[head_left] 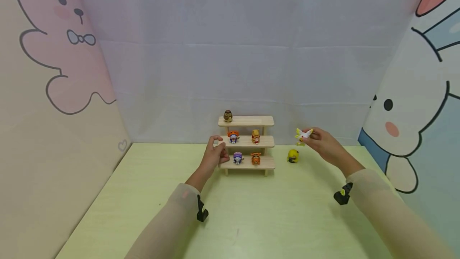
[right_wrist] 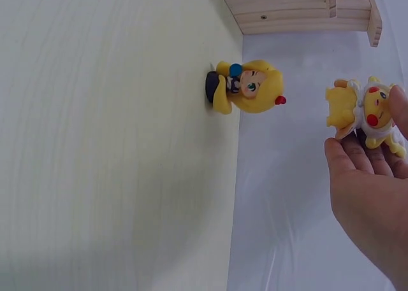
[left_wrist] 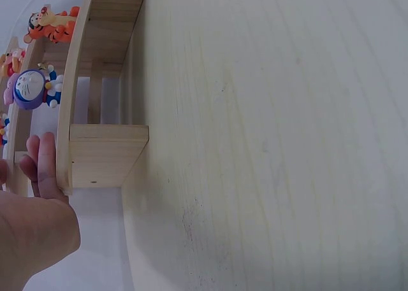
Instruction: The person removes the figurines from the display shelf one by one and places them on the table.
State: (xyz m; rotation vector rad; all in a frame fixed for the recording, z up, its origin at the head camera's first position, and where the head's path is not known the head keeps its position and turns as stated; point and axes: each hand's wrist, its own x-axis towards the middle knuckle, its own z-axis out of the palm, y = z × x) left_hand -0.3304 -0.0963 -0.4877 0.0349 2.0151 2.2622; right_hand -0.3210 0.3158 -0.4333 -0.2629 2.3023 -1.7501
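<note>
A three-tier wooden display shelf (head_left: 251,121) stands against the back cloth. My left hand (head_left: 213,155) grips its left end, with curled fingers at the middle and bottom boards. To the right of the shelf, my right hand (head_left: 328,148) holds a Pikachu figurine (right_wrist: 344,106) with white wing-like parts above the table, fingers below it and thumb on its head. Under that hand, a yellow-haired girl figurine (head_left: 292,156) stands upright on the table, apart from the hand. In the left wrist view, a purple-hooded cat figurine (left_wrist: 30,88) sits near my left fingers.
An owl figurine (head_left: 228,116) is on the top board's left. The middle board carries an orange-hatted figurine (head_left: 233,137) and a Winnie-the-Pooh figurine (head_left: 255,136). A Tigger figurine (head_left: 256,158) sits on the bottom board. Printed side panels (head_left: 406,131) flank the pale table (head_left: 244,219).
</note>
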